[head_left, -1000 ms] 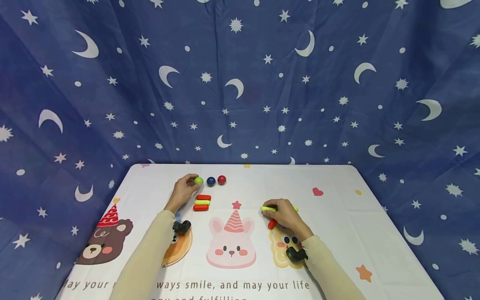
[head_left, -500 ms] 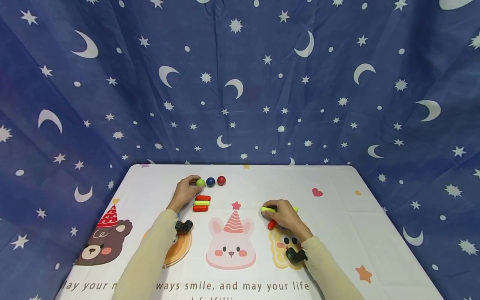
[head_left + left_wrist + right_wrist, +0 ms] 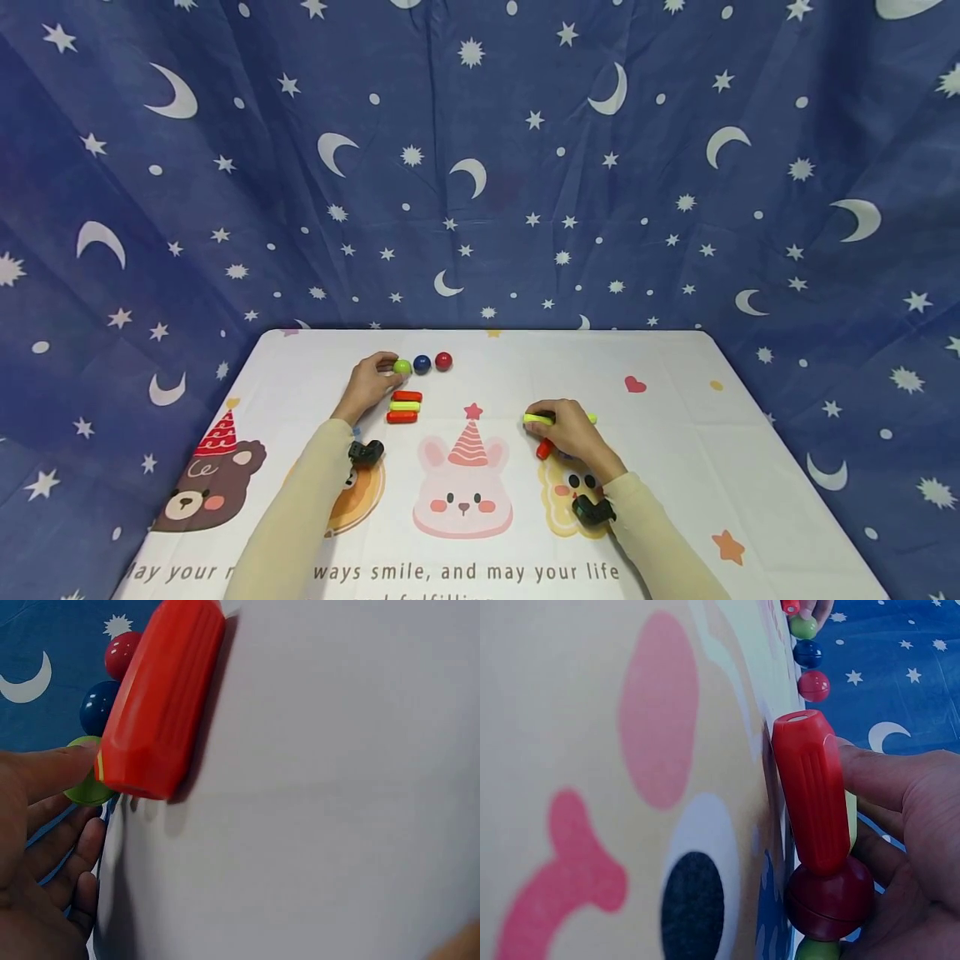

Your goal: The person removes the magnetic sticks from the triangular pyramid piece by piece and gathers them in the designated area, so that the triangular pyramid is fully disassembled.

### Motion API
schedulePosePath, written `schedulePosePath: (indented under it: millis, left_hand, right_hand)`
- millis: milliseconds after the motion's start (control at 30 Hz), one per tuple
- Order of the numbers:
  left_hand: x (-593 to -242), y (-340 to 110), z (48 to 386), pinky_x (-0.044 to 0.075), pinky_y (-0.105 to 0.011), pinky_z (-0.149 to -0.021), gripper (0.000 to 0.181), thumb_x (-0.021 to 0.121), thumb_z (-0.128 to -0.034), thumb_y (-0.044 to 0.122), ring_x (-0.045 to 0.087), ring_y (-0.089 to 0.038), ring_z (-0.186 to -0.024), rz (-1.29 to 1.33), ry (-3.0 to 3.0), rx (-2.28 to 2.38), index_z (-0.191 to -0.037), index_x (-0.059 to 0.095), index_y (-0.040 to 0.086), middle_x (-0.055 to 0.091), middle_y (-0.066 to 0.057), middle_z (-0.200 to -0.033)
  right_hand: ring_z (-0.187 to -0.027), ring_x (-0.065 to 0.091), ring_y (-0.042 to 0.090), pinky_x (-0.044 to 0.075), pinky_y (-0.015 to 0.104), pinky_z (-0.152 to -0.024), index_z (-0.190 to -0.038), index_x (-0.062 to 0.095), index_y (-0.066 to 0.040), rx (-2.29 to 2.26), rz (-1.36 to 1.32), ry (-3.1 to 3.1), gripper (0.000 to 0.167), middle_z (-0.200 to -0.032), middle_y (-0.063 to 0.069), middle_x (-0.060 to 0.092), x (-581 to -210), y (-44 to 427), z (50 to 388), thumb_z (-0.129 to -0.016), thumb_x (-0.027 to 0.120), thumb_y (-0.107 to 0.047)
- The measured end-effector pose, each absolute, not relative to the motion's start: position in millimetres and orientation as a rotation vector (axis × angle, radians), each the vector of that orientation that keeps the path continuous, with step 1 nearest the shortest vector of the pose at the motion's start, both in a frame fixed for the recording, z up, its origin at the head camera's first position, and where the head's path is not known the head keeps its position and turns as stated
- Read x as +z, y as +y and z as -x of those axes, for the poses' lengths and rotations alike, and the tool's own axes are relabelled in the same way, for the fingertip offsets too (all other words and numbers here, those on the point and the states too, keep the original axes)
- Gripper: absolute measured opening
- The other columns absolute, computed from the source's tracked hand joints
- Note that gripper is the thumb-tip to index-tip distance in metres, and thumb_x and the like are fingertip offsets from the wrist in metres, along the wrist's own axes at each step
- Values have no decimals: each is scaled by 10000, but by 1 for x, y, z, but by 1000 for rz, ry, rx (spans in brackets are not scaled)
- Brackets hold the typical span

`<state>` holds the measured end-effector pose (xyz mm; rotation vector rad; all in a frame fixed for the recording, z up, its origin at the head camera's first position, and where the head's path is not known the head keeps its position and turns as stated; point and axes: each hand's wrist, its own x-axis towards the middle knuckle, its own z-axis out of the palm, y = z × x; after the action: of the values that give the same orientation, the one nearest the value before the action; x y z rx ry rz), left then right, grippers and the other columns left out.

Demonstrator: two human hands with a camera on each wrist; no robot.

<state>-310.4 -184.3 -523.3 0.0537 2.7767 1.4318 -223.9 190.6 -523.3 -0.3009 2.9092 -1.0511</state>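
Our left hand point(image 3: 369, 387) pinches the green ball point(image 3: 402, 367) at eleven o'clock on the tabletop point(image 3: 667, 450); it's now closer to the blue ball point(image 3: 422, 364) at its three o'clock, so our row's looking tighter. Our right hand point(image 3: 568, 429) pinches a yellow stick point(image 3: 537, 419).

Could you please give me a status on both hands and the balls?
Left hand pinching green ball, beside blue ball. Right hand gripping yellow stick. Red stick close by right hand, possibly in the way.

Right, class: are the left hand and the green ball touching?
Touching: in the left wrist view, the left hand lays its thumb across the green ball.
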Motion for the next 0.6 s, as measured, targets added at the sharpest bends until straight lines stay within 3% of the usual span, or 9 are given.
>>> schedulePosePath:
  millis: [600]
  left_hand:
    - [-519, -187, 306, 438, -466, -1057, 471, 687, -916, 186, 558, -338, -1221, -6, 2765, 1457, -1337, 550, 25, 592, -201, -1322]
  right_hand:
    - [-878, 582, 137, 506, 383, -925, -1005, 755, -197, -1058, 321, 2912, 169, -993, -40, 733, -523, 190, 223, -843, 778, -242]
